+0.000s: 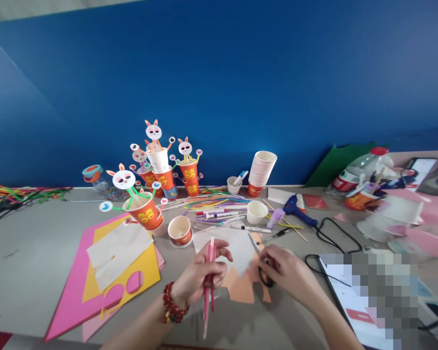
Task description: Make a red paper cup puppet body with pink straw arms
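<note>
Several thin pink straws (pixel 206 311), upright with pale ends, are gripped in my left hand (pixel 202 277), with some fingers curled and the others loosely bent. My right hand (pixel 286 270) is closed around black-handled scissors (pixel 265 279); their blade points up and away, over the paper. Beneath and between my hands lie cut orange paper (pixel 239 287) and a white sheet (pixel 226 248). Just beyond the white sheet are several markers (pixel 219 215) and a small white cup (pixel 257 213). An orange paper cup (pixel 180 230) stands beyond my left hand.
Rabbit-faced cup figures (pixel 144 209) stand at the back left, behind pink and yellow sheets (pixel 89 253). A stack of paper cups (pixel 262 170) leans at the back. To the right are a blue glue gun (pixel 295 210) with a black cord, a bottle (pixel 350 177) and a tablet (pixel 354 306).
</note>
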`<state>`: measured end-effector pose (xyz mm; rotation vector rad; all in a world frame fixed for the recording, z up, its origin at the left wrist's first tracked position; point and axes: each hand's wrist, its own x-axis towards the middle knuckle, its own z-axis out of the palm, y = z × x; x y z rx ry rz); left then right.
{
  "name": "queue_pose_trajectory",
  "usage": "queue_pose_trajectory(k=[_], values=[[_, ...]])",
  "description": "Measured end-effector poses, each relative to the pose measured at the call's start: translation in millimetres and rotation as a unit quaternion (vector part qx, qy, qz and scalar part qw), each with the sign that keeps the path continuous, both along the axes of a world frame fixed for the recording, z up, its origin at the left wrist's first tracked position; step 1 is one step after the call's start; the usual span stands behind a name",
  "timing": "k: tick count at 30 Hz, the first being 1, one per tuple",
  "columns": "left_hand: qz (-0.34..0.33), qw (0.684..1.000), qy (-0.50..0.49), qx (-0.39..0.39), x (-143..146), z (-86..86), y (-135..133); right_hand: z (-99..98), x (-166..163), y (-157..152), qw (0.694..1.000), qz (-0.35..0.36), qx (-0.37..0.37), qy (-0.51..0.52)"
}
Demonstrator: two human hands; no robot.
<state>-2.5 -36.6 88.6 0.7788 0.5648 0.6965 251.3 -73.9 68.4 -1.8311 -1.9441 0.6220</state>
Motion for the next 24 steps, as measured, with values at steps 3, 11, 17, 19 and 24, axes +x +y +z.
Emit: queue_pose_trajectory(k=[3, 11, 17, 19, 24], values=[[0.005, 1.000, -0.013, -0.009, 5, -3.6, -2, 22.1, -27, 9, 0.983, 0.050, 0.045, 0.173], [-0.027, 0.997, 0.024, -0.066, 14, -23.0, -5, 1.8, -76, 41, 0.859, 0.149, -0.044, 0.487], [-0.077, 0.994, 0.005, -0.077, 18, -37.9, -4, -26.3, -74, 43, 0.829, 0.083, -0.112, 0.541], [-0.075, 0.994, -0.018, -0.082, 18, -43.4, -3, -27.2, -70, 43, 0.834, 0.074, -0.092, 0.539], [0.006, 0.999, 0.014, -0.043, 13, -51.2, 0, -23.7, -67, 43, 0.857, 0.058, -0.057, 0.508]])
